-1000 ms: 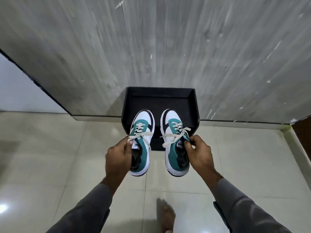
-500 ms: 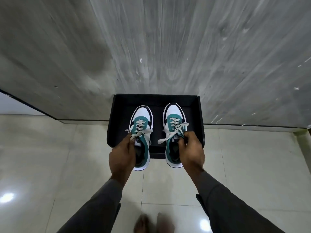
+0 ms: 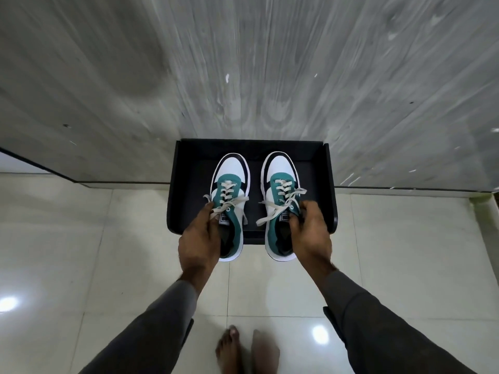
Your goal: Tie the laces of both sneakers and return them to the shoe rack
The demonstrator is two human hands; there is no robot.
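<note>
**Sneakers held over the rack, toes pointing in**

Each hand carries one sneaker. The left hand [image 3: 199, 244] has its fingers [image 3: 208, 211] closed around the tongue and collar of the left sneaker [image 3: 231, 190]; the right hand [image 3: 310, 238] grips the right sneaker [image 3: 280, 184] the same way at its opening. Both sets of laces [image 3: 229, 203] look tied in bows, with loose ends trailing to the sides.

The relation that matters: the rack [image 3: 330, 184], a black open tray against the grey wall [image 3: 243, 63], lies straight ahead of and below the hands. The long axes of the sneakers run away from the person, toes toward the rack's back wall, parallel and well apart from each other. The front halves are already over the tray; the heels still overhang its front edge, above the floor [image 3: 81, 238]. Whether the soles touch the tray cannot be told from this angle.

Both hands are equally near, so the likely next move is a short forward-and-down push with both together, then letting go. The risk is heels left hanging off the front lip.
</note>
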